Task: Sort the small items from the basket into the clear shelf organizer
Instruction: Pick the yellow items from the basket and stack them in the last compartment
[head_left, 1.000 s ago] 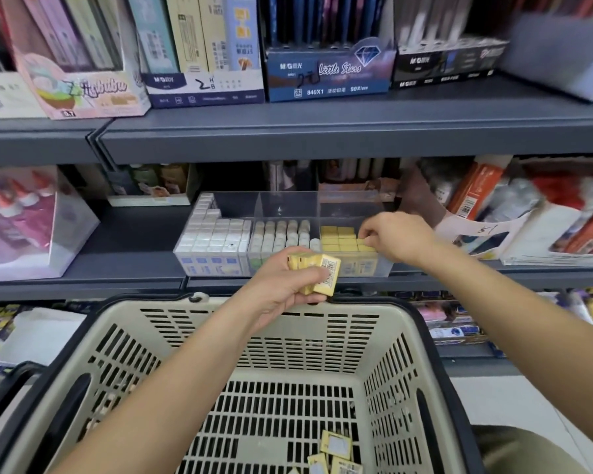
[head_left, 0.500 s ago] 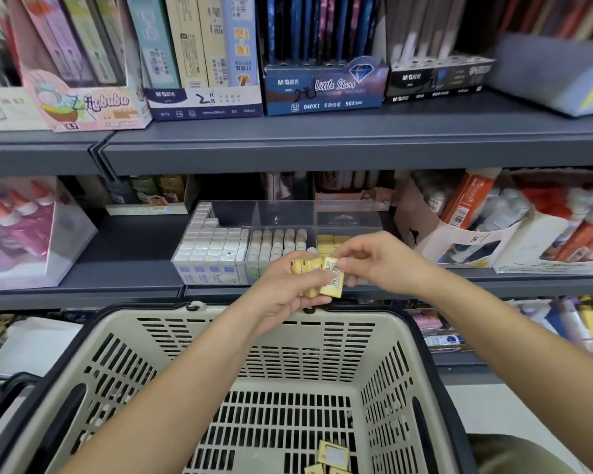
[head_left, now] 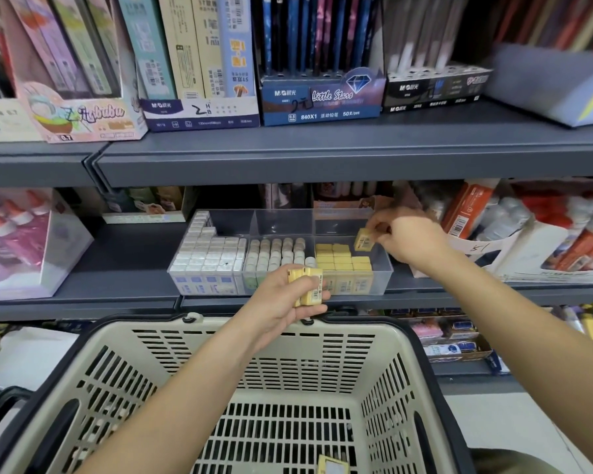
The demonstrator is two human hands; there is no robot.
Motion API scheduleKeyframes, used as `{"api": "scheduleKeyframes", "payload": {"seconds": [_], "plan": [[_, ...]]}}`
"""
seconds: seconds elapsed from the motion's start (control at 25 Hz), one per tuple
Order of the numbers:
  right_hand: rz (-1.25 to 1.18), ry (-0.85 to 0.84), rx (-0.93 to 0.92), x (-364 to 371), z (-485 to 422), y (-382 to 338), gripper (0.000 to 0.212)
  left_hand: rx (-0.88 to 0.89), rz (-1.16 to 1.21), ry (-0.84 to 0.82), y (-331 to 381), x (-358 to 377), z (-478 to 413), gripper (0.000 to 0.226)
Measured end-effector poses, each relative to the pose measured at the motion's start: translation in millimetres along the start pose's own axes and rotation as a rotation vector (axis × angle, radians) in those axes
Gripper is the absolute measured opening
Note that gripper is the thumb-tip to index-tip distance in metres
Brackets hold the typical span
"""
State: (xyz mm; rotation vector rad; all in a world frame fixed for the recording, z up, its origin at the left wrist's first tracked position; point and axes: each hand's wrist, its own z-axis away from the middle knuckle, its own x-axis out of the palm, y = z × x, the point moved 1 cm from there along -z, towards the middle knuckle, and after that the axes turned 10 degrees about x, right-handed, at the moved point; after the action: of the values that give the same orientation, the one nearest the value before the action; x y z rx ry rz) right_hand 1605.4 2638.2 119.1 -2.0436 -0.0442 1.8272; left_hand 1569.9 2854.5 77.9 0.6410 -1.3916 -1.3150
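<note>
A clear shelf organizer (head_left: 384, 268) on the middle shelf has three compartments: white boxes at left, pale round items in the middle, yellow boxes (head_left: 343, 260) at right. My right hand (head_left: 408, 239) pinches one small yellow box (head_left: 363, 240) above the right compartment. My left hand (head_left: 285, 299) grips a small stack of yellow boxes (head_left: 307, 287) in front of the organizer, above the basket's far rim. The beige basket (head_left: 117, 381) fills the foreground, and a yellow box (head_left: 332, 466) lies on its floor at the bottom edge.
The grey upper shelf (head_left: 322, 159) overhangs the organizer and carries pen display boxes. A clear box of glue bottles (head_left: 24, 241) stands at left. Cartons with orange items (head_left: 528, 234) crowd the organizer's right side. More goods lie on the shelf below.
My right hand took one yellow box from the stack in my left hand and carried it up and right over the organizer's right compartment. My left hand stayed in place.
</note>
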Motion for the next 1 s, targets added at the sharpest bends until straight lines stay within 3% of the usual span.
{"api": "scheduleKeyframes", "payload": {"seconds": [0.12, 0.28, 0.44, 0.56, 0.72, 0.88, 1.0], "plan": [[0.029, -0.078, 0.013, 10.8, -2.9, -0.4, 0.008, -0.004, 0.002, 0.012, 1.9, -1.8, -0.5, 0.017], [0.271, -0.053, -0.077, 31.9, -0.8, -2.9, 0.022, 0.000, -0.013, 0.020, 1.9, -2.1, -0.8, 0.017], [0.343, -0.067, -0.131, 29.2, 3.0, -5.8, 0.029, 0.018, 0.032, 0.017, -0.6, -1.4, 0.9, 0.028], [0.160, 0.063, -0.253, 19.0, 18.6, -15.4, 0.028, 0.033, 0.056, 0.016, -0.6, -1.1, 0.3, 0.032], [-0.268, -0.225, -0.369, 18.0, 53.0, -35.8, 0.020, 0.057, 0.023, -0.008, -1.3, 4.7, -1.6, 0.025], [-0.403, -0.278, -0.201, 3.8, 40.1, -22.5, 0.005, 0.103, 0.033, 0.068, -1.9, 9.7, -6.1, 0.015], [-0.135, -0.033, -0.116, -16.0, 15.8, -3.5, 0.017, 0.185, -0.071, 0.108, -0.3, 2.4, -8.3, 0.010]]}}
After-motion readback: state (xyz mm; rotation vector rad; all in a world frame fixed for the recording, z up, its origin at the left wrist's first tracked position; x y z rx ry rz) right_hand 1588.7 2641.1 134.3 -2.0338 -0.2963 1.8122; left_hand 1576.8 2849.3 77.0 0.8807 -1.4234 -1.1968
